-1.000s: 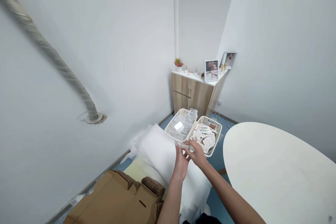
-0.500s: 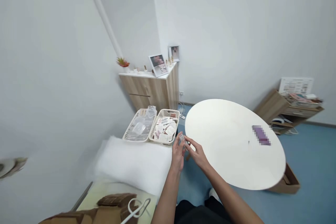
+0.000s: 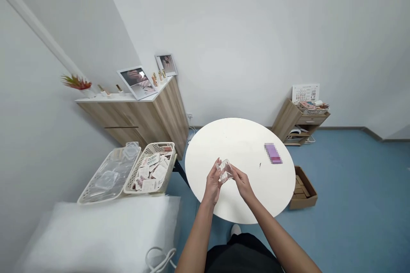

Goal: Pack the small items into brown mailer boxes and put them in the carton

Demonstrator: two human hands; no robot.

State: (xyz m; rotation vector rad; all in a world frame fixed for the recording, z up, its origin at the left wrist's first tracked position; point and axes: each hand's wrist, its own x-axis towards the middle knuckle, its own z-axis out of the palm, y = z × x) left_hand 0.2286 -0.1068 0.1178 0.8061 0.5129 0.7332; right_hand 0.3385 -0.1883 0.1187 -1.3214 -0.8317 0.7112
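Observation:
My left hand [image 3: 212, 182] and my right hand [image 3: 241, 182] together hold a small clear plastic box [image 3: 224, 170] above the near part of the round white table [image 3: 237, 145]. Fingers of both hands are closed on its sides. A blurred purple object [image 3: 273, 154] lies on the table to the right, apart from the hands.
Two cream baskets stand at the left: one with clear plastic boxes [image 3: 107, 175], one with small packets [image 3: 152, 172]. White padding [image 3: 96, 230] lies below them. A wooden cabinet [image 3: 141, 111] with photo frames stands behind, a low shelf [image 3: 299, 119] at the back right, a cardboard box [image 3: 303, 185] on the blue floor.
The view has swung right from the baskets to the round table. Both hands have carried the clear plastic box from over the baskets to above the table.

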